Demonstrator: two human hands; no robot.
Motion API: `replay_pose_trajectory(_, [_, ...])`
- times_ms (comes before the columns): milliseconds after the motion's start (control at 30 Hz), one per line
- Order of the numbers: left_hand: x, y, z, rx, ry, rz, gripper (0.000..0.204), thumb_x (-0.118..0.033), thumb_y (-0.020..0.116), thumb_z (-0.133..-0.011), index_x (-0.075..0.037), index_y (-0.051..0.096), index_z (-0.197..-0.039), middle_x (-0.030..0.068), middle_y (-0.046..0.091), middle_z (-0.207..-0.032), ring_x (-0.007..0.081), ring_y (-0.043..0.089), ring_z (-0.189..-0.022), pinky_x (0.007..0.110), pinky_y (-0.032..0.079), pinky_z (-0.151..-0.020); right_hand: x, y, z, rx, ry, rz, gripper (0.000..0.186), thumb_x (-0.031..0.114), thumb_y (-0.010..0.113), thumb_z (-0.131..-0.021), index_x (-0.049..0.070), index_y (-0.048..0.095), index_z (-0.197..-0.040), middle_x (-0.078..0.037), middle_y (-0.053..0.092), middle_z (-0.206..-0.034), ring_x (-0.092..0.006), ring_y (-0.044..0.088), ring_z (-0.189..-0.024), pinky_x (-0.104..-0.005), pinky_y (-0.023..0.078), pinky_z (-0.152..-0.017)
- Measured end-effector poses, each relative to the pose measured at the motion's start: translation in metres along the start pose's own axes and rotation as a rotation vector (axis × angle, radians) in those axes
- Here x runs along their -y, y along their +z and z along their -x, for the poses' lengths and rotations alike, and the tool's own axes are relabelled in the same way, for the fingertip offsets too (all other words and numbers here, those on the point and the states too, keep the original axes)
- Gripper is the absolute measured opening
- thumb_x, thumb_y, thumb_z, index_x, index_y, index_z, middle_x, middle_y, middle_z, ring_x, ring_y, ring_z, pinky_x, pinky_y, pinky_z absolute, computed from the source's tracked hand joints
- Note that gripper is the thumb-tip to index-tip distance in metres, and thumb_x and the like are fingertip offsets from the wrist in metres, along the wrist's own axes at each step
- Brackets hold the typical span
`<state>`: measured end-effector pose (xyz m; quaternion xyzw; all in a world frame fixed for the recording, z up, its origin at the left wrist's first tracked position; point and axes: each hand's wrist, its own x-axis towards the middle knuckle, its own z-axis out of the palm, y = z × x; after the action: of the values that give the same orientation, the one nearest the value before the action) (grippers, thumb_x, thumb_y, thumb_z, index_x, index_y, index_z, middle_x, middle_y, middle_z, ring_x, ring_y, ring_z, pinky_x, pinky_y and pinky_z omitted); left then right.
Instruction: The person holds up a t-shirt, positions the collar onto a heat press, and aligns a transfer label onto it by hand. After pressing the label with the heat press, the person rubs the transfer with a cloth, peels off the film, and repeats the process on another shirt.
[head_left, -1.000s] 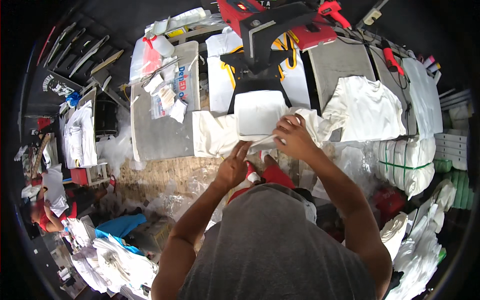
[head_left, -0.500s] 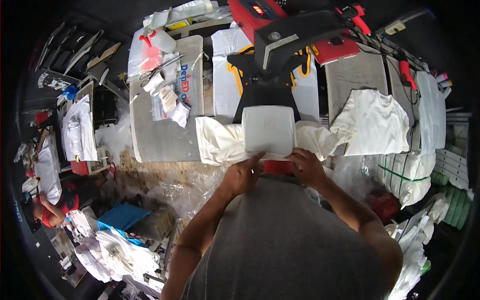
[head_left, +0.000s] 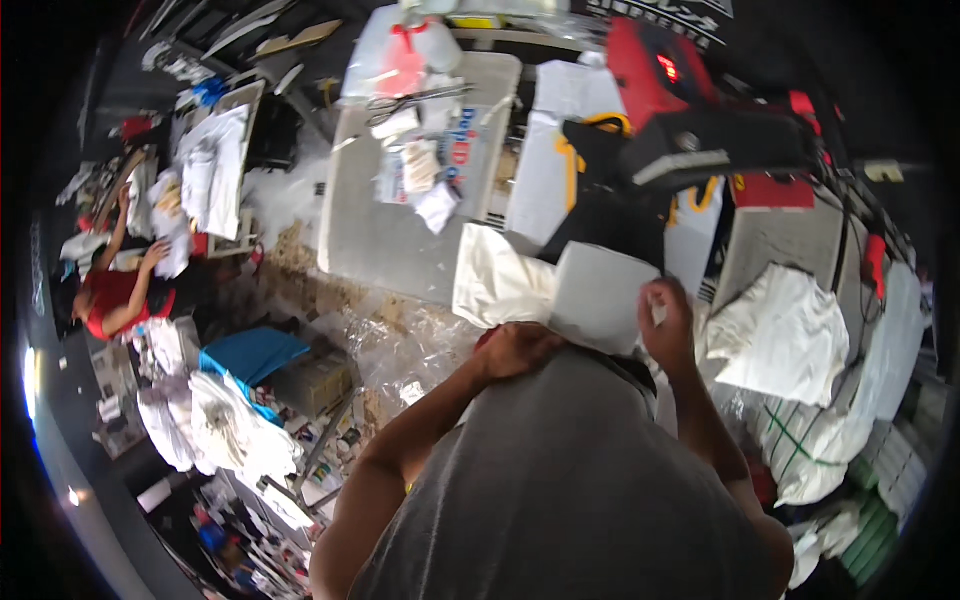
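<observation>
My left hand (head_left: 525, 348), its fingers curled, grips the edge of white fabric below a small pale-grey square pad (head_left: 600, 295). My right hand (head_left: 666, 315), slightly smeared by motion, is at the pad's right side with fingers bent and apart. White fabric (head_left: 500, 275) spreads out from the pad's left. The pad is on a black arm of a red-and-black heat press (head_left: 725, 140). A rumpled white shirt (head_left: 780, 330) lies to the right of my right hand.
A grey board (head_left: 380, 240) at upper left holds scissors (head_left: 400, 105), paper scraps and jugs (head_left: 435, 45). A person in red (head_left: 130, 300) works at far left. Blue cloth (head_left: 250, 350) and white garment piles (head_left: 230, 420) lie lower left; wrapped bundles (head_left: 800, 450) sit at right.
The whole view has shifted and tilted, putting press and pad farther right. My right hand has moved up from the pad's front edge to its right side; my left stays at the front.
</observation>
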<state>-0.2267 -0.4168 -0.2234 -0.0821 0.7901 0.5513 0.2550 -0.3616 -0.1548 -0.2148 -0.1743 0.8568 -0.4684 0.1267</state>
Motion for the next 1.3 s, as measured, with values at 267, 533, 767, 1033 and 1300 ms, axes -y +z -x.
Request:
replay_pose_trajectory(267, [0.064, -0.057, 0.006, -0.114, -0.042, -0.037, 0.022, -0.021, 0.065, -0.098, 0.001, 0.071, -0.099, 0.0148, 0.072, -0.094, 0.0200, 0.068, -0.083, 0.037, 0.055, -0.074, 0.054, 0.070, 0.043, 0.164, -0.200, 0.476, 0.031, 0.013, 0.077, -0.076, 0.007, 0.066, -0.104, -0.014, 0.062, -0.106, -0.0365, 0.058, -0.107, -0.0473, 0.048, -0.093])
replay_pose_trajectory(533, [0.128, -0.256, -0.067, -0.741, 0.316, -0.286, 0.008, -0.011, 0.070, -0.092, -0.003, 0.071, -0.094, 0.0140, 0.074, -0.090, 0.0259, 0.072, -0.072, 0.038, 0.058, -0.063, 0.051, 0.122, 0.085, 0.069, -0.031, 0.522, 0.009, 0.011, 0.068, -0.082, 0.008, 0.071, -0.090, -0.013, 0.066, -0.086, -0.0347, 0.062, -0.087, -0.0474, 0.050, -0.080])
replay_pose_trajectory(767, [0.132, -0.331, -0.130, -0.844, 0.307, -0.527, 0.047, -0.028, 0.085, -0.077, -0.001, 0.067, -0.111, 0.0182, 0.071, -0.105, 0.0337, 0.071, -0.089, 0.040, 0.057, -0.080, 0.064, 0.152, 0.097, 0.109, 0.366, 0.244, 0.022, 0.015, 0.072, -0.089, 0.002, 0.072, -0.106, -0.017, 0.072, -0.107, -0.0333, 0.070, -0.097, -0.0415, 0.055, -0.082])
replay_pose_trajectory(1033, [0.148, -0.348, -0.147, -0.640, -0.005, -0.002, 0.031, -0.018, 0.080, -0.081, 0.002, 0.067, -0.101, 0.0138, 0.075, -0.090, 0.0213, 0.072, -0.074, 0.035, 0.058, -0.068, 0.042, 0.143, 0.127, -0.011, 0.421, 0.245, 0.022, 0.010, 0.071, -0.087, 0.006, 0.072, -0.109, -0.016, 0.072, -0.108, -0.0320, 0.071, -0.097, -0.0391, 0.056, -0.077])
replay_pose_trajectory(1300, [0.148, -0.364, -0.123, -0.636, 0.074, 0.006, 0.027, -0.015, 0.077, -0.084, 0.001, 0.069, -0.104, 0.0118, 0.074, -0.092, 0.0176, 0.072, -0.079, 0.032, 0.057, -0.069, -0.014, 0.109, 0.175, -0.059, 0.469, 0.242, 0.025, 0.011, 0.072, -0.088, 0.004, 0.071, -0.112, -0.016, 0.071, -0.109, -0.0329, 0.071, -0.093, -0.0394, 0.057, -0.077])
